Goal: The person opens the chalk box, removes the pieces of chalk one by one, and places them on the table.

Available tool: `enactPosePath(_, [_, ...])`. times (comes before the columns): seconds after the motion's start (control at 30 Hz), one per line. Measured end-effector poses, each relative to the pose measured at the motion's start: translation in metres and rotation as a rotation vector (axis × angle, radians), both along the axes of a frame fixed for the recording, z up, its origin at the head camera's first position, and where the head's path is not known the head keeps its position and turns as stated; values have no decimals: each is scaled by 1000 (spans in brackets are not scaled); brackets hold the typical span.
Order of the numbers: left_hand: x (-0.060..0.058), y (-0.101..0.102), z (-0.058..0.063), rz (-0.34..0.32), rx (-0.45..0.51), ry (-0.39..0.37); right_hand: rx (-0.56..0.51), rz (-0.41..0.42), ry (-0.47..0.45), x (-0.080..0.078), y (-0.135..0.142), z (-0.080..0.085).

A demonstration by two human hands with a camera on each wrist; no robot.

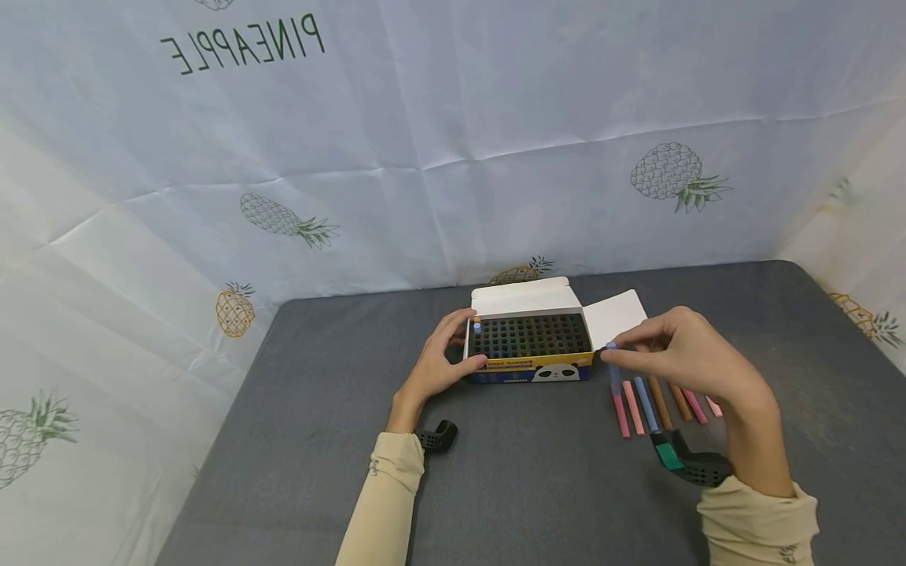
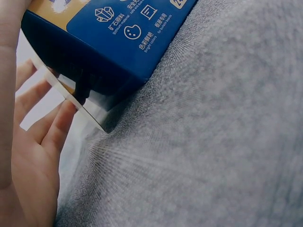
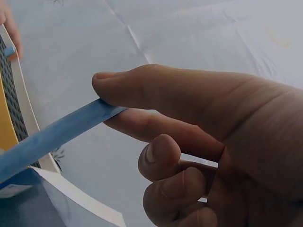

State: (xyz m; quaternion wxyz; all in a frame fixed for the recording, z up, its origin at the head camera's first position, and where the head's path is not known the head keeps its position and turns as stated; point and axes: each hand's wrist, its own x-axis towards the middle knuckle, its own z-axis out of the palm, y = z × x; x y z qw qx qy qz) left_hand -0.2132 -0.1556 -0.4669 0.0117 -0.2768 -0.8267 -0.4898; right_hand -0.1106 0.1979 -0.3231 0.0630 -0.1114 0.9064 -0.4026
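An open blue-and-yellow chalk box (image 1: 510,376) with a panda on its front stands near the back of the table. Inside is a black grid of holes (image 1: 531,336); an orange chalk end (image 1: 477,320) and a blue one (image 1: 477,328) show at its left back corner. My left hand (image 1: 437,365) grips the box's left end, thumb at the front corner, and its fingers (image 2: 64,118) lie against the white end flap (image 2: 78,108). Between thumb and forefinger, my right hand (image 1: 686,354) pinches a blue chalk stick (image 3: 57,135) by one end, just right of the box.
Several chalk sticks lie in a row under and beside my right hand, among them a pink (image 1: 621,417), a blue (image 1: 646,403) and a brown one (image 1: 660,402). The white lid (image 1: 527,297) and right flap (image 1: 614,318) stick out. A pineapple-print curtain (image 1: 453,157) hangs behind the dark table (image 1: 325,409).
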Motion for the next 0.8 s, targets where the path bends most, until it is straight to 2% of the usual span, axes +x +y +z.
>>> enactPosePath(0.27, [0,1,0,-5,2,8,50,-78,-67,-1,24,-5])
enactPosePath(0.53, [1,1,1,3,6,-3,103,-138,-89,1,44,-6])
enactPosePath(0.8, [2,1,2,7,-1,-4,140,-161,-88,-1,55,-10])
